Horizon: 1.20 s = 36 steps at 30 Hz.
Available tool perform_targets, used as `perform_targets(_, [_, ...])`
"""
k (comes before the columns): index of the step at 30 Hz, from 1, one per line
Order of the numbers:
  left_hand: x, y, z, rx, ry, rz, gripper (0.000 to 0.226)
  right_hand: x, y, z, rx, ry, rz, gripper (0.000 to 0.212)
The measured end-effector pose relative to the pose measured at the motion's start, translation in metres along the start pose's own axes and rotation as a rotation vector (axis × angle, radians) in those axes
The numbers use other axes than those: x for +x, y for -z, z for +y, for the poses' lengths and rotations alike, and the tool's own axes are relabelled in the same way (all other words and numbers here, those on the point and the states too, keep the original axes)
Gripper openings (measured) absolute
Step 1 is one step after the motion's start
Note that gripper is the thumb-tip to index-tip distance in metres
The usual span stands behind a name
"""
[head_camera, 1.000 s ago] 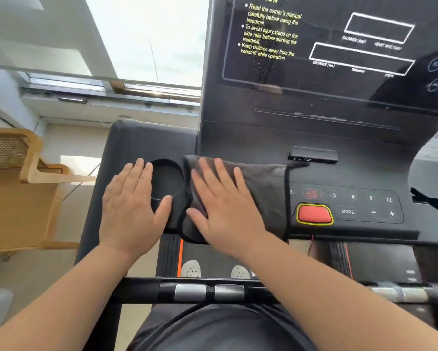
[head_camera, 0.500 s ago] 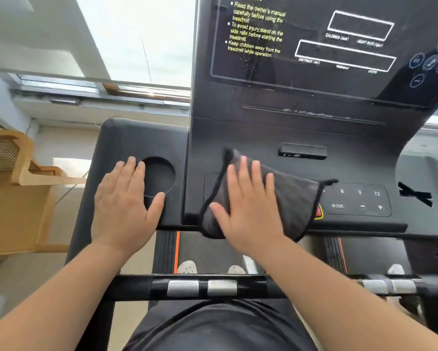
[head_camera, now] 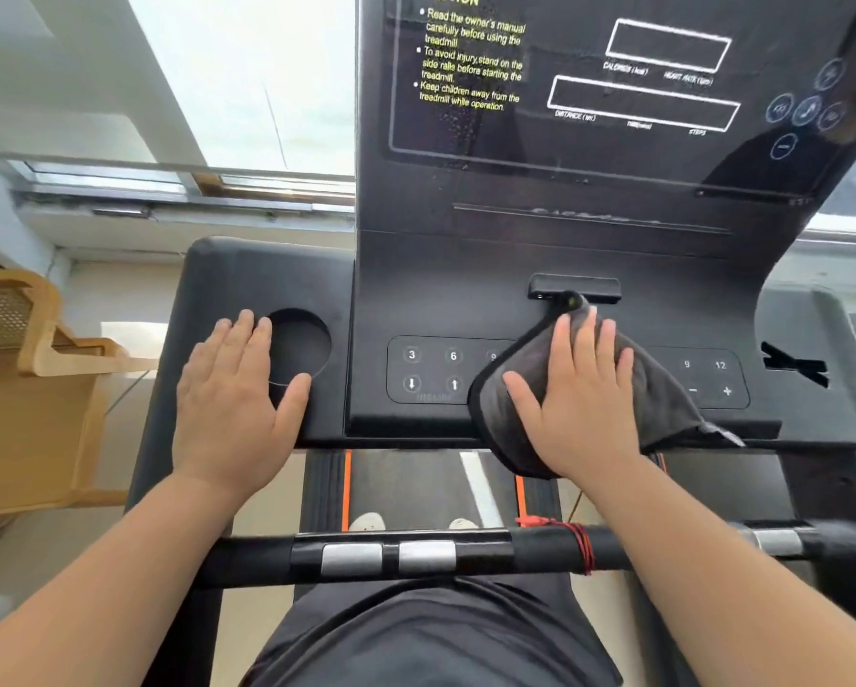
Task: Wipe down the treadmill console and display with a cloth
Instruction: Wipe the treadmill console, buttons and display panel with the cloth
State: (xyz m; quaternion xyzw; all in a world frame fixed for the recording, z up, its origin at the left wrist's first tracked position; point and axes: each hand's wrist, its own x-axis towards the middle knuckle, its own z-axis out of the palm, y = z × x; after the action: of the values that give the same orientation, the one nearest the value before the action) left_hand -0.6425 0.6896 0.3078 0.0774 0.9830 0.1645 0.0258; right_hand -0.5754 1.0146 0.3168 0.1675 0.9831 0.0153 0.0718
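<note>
The black treadmill console (head_camera: 445,300) fills the middle of the head view, with its dark display (head_camera: 614,86) rising behind it. A dark grey cloth (head_camera: 663,404) lies over the centre of the button panel (head_camera: 430,371), hiding the middle buttons. My right hand (head_camera: 577,399) presses flat on the cloth, fingers spread and pointing up toward a small black clip (head_camera: 574,288). My left hand (head_camera: 235,404) rests flat on the console's left wing, beside the round cup holder (head_camera: 299,347), holding nothing.
A black handlebar (head_camera: 386,557) with silver pulse sensors crosses below my arms; a red cord (head_camera: 582,542) is wound round it. The belt and my shoes show beneath. A wooden chair (head_camera: 34,389) stands at the left, under a window.
My right hand has slid the cloth to the right across the button panel, from beside the cup holder to its centre, uncovering the left buttons. My left hand has stayed put.
</note>
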Motion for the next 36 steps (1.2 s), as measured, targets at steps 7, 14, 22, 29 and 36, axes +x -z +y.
perform_targets(7, [-0.005,-0.01,0.023,-0.083,-0.092,0.081,0.07,-0.029,-0.003,-0.102,0.062,0.581,0.036,0.075])
perform_targets(14, [0.001,-0.023,0.066,-0.095,-0.243,0.141,0.067,-0.013,-0.003,-0.021,0.087,0.408,-0.013,0.082])
perform_targets(22, [-0.007,-0.04,0.105,-0.001,-0.307,0.163,0.068,0.011,0.004,0.121,0.069,0.02,-0.113,0.098])
perform_targets(29, [-0.013,-0.048,0.129,0.024,-0.248,0.207,0.066,-0.006,0.002,0.05,0.115,0.376,-0.003,0.087])
perform_targets(36, [-0.002,-0.06,0.178,0.046,-0.237,0.243,0.066,-0.023,-0.016,0.094,0.15,0.54,0.008,0.075])
